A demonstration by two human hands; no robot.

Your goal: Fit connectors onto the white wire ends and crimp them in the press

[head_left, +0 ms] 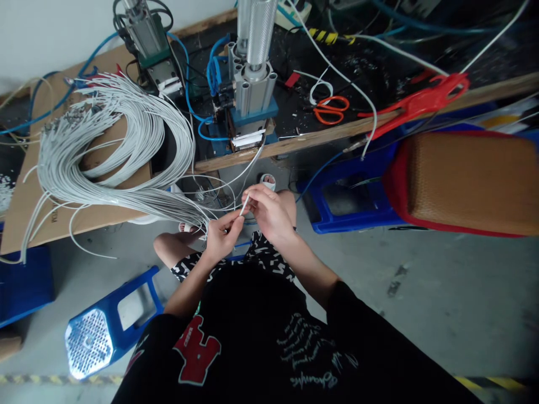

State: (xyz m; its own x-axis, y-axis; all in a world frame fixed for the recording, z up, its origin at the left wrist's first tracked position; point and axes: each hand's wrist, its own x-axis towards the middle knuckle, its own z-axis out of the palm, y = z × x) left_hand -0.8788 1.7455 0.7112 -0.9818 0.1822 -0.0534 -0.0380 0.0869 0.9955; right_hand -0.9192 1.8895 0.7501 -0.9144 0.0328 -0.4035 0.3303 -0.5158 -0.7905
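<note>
A short length of white cable spans the gap between my two hands above my lap. My left hand is closed, pinching its lower part between thumb and fingers. Its upper end sits in the fingertips of my right hand, also closed. Just left of my left hand, a large looped bundle of white cables runs down from the cardboard on the bench, and its ends pass behind that hand. Whether the pinched piece belongs to this bundle, I cannot tell.
Ahead on the bench stands a pneumatic press with blue hoses; a second press is behind left. Orange-handled scissors and a red tool lie right. A blue stool and a cushioned seat stand on either side.
</note>
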